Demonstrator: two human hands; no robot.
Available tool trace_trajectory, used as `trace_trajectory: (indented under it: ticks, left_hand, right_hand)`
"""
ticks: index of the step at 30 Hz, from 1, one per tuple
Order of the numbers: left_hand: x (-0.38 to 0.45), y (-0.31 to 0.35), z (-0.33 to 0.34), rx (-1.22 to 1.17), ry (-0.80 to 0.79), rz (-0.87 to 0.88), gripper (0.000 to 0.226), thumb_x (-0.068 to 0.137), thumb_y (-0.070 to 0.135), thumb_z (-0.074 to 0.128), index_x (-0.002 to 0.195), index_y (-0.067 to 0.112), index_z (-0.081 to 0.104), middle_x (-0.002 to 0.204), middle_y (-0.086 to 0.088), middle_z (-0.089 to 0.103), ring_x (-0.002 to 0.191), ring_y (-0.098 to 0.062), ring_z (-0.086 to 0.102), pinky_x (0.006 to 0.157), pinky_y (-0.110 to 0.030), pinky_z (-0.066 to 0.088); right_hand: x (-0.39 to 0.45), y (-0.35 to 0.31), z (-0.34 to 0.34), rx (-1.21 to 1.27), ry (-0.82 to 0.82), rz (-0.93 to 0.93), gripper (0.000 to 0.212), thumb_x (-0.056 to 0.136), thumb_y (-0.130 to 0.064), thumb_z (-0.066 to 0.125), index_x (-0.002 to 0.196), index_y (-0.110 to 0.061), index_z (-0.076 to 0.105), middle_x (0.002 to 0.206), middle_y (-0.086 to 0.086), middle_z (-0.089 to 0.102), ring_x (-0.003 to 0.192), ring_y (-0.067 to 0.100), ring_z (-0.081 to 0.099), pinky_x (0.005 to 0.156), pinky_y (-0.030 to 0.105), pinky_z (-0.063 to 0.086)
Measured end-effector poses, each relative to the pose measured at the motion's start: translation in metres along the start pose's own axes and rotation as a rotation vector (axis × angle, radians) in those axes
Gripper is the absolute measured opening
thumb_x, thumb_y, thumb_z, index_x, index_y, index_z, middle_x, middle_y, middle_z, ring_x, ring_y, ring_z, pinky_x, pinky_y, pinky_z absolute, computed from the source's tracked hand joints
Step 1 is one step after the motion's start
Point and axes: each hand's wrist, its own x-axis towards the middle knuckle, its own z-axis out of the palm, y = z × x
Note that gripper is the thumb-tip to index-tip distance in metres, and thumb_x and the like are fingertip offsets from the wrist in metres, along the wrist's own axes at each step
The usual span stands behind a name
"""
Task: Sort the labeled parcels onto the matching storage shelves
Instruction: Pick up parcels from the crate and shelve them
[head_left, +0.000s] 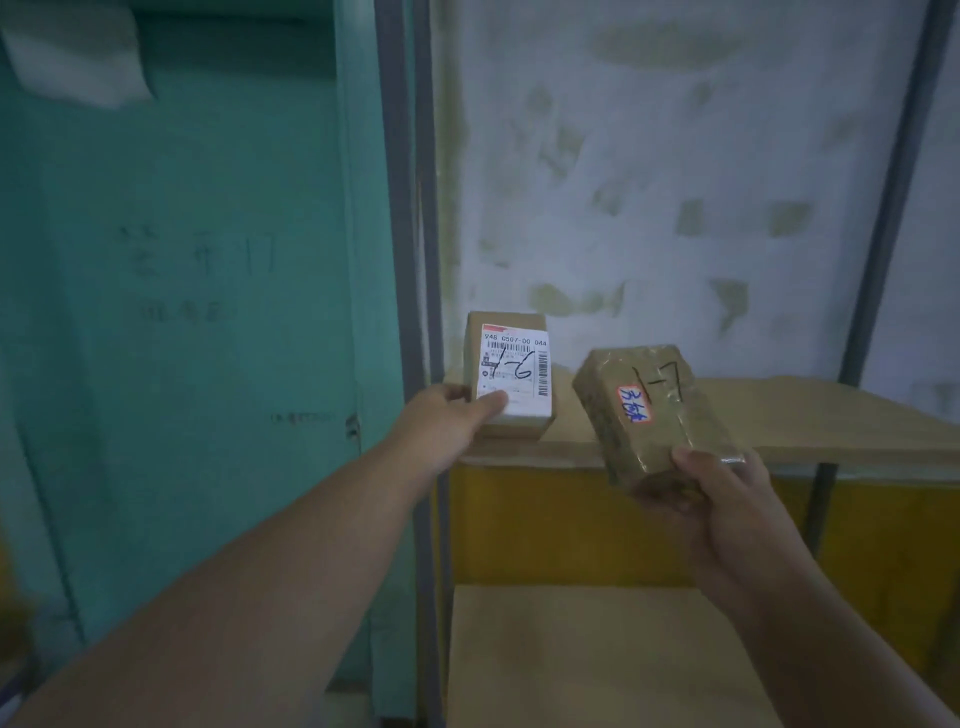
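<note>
**Two marked parcels at the upper shelf board**

Nearest the camera, below the upper shelf, lies the lower tan cardboard-covered shelf board (597, 654), bare where it shows, with a yellow back panel (545, 519) rising behind it up to the upper shelf.

The right hand (727, 509) grasps the lower end of a tape-wrapped brown rectangular parcel (649, 410), thumb on its top face and fingers curled beneath. This parcel is tilted, held in front of the upper shelf's front edge, not resting on it. It bears a handwritten "1-7" and a small white sticker with a red border and blue writing.

The left hand (447, 415), at the end of an outstretched bare forearm, grips the lower left corner of a small brown cardboard box with a white printed shipping label (511, 371) marked "1-6" by hand. The box stands upright at the left end of the upper tan shelf board (805, 421), its base at the board; whether its full weight rests there cannot be told.

A grey metal upright post (410, 208) stands just left of that shelf, another grey post (893, 182) at its right. Behind the shelf is a white wall with patchy peeled spots (675, 156). Left of the post stands a teal painted door (182, 312) with faint writing.
</note>
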Motion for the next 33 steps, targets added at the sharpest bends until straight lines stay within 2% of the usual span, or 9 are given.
trace_trajectory:
  ticks: [2, 8, 11, 15, 19, 22, 24, 27, 33]
  left_hand:
    - [0.022, 0.008, 0.007, 0.041, 0.002, 0.02, 0.07, 0.078, 0.065, 0.069, 0.134, 0.024, 0.056, 0.126, 0.001, 0.066, 0.104, -0.022, 0.066, 0.098, -0.047, 0.052]
    - [0.081, 0.017, 0.023, 0.192, 0.033, 0.007, 0.074, 0.08, 0.069, 0.065, 0.137, 0.025, 0.051, 0.128, -0.001, 0.063, 0.104, -0.023, 0.066, 0.096, -0.044, 0.052]
    - [0.1, 0.014, 0.03, 0.233, 0.069, -0.064, 0.065, 0.087, 0.065, 0.057, 0.129, 0.015, 0.059, 0.112, -0.005, 0.067, 0.096, -0.027, 0.067, 0.086, -0.037, 0.053]
    - [0.114, 0.014, 0.04, 0.29, 0.119, -0.242, 0.07, 0.088, 0.064, 0.044, 0.127, 0.008, 0.06, 0.116, -0.015, 0.067, 0.094, -0.032, 0.069, 0.089, -0.04, 0.055]
    - [0.116, 0.014, 0.043, 0.446, 0.147, -0.303, 0.053, 0.099, 0.053, 0.038, 0.118, 0.008, 0.059, 0.102, -0.012, 0.065, 0.087, -0.029, 0.068, 0.071, -0.031, 0.049]
    - [0.112, 0.011, 0.041, 0.526, 0.18, -0.318, 0.056, 0.099, 0.054, 0.036, 0.12, 0.007, 0.06, 0.103, -0.012, 0.066, 0.093, -0.031, 0.068, 0.079, -0.033, 0.052]
    - [0.109, 0.011, 0.041, 0.668, 0.228, -0.285, 0.06, 0.101, 0.054, 0.035, 0.13, 0.006, 0.058, 0.122, -0.015, 0.065, 0.107, -0.032, 0.064, 0.08, -0.033, 0.048]
    - [0.099, 0.012, 0.046, 0.807, 0.318, -0.192, 0.057, 0.101, 0.055, 0.036, 0.131, 0.009, 0.053, 0.128, -0.014, 0.062, 0.112, -0.033, 0.06, 0.077, -0.034, 0.045]
    - [0.054, 0.007, 0.045, 0.678, 0.415, 0.214, 0.046, 0.098, 0.046, 0.053, 0.135, 0.019, 0.049, 0.128, -0.003, 0.055, 0.109, -0.023, 0.058, 0.082, -0.034, 0.045]
  right_hand:
    - [0.016, -0.008, 0.006, -0.019, 0.008, -0.018, 0.045, 0.093, -0.006, 0.059, 0.136, -0.013, 0.048, 0.121, 0.016, 0.069, 0.106, 0.036, 0.069, 0.084, 0.054, 0.057]
    - [0.064, -0.018, 0.015, -0.042, -0.003, 0.016, 0.035, 0.094, -0.008, 0.059, 0.128, -0.01, 0.056, 0.109, 0.018, 0.073, 0.1, 0.037, 0.071, 0.057, 0.031, 0.06]
    - [0.09, -0.013, 0.014, -0.044, -0.049, 0.051, 0.038, 0.091, -0.01, 0.061, 0.128, -0.007, 0.055, 0.108, 0.016, 0.074, 0.101, 0.035, 0.071, 0.074, 0.042, 0.062]
    - [0.121, -0.004, 0.009, -0.007, -0.069, 0.116, 0.026, 0.091, -0.012, 0.063, 0.116, -0.008, 0.06, 0.101, 0.012, 0.076, 0.1, 0.033, 0.071, 0.071, 0.038, 0.062]
    - [0.139, 0.002, 0.012, 0.03, -0.125, 0.149, 0.041, 0.078, -0.017, 0.07, 0.118, -0.009, 0.062, 0.107, 0.011, 0.075, 0.103, 0.032, 0.071, 0.08, 0.042, 0.061]
    - [0.141, 0.005, 0.017, 0.05, -0.153, 0.147, 0.042, 0.078, -0.018, 0.07, 0.117, -0.006, 0.062, 0.106, 0.011, 0.075, 0.103, 0.032, 0.071, 0.085, 0.047, 0.059]
    - [0.138, 0.005, 0.023, 0.048, -0.168, 0.148, 0.051, 0.073, -0.021, 0.071, 0.12, -0.005, 0.061, 0.107, 0.01, 0.075, 0.104, 0.032, 0.071, 0.091, 0.05, 0.056]
    - [0.131, 0.008, 0.029, 0.03, -0.167, 0.137, 0.044, 0.079, -0.017, 0.071, 0.121, -0.006, 0.061, 0.107, 0.01, 0.075, 0.105, 0.031, 0.07, 0.093, 0.051, 0.054]
    - [0.099, 0.01, 0.036, 0.025, -0.18, 0.051, 0.045, 0.086, -0.015, 0.066, 0.13, -0.008, 0.058, 0.115, 0.011, 0.072, 0.11, 0.031, 0.068, 0.093, 0.051, 0.055]
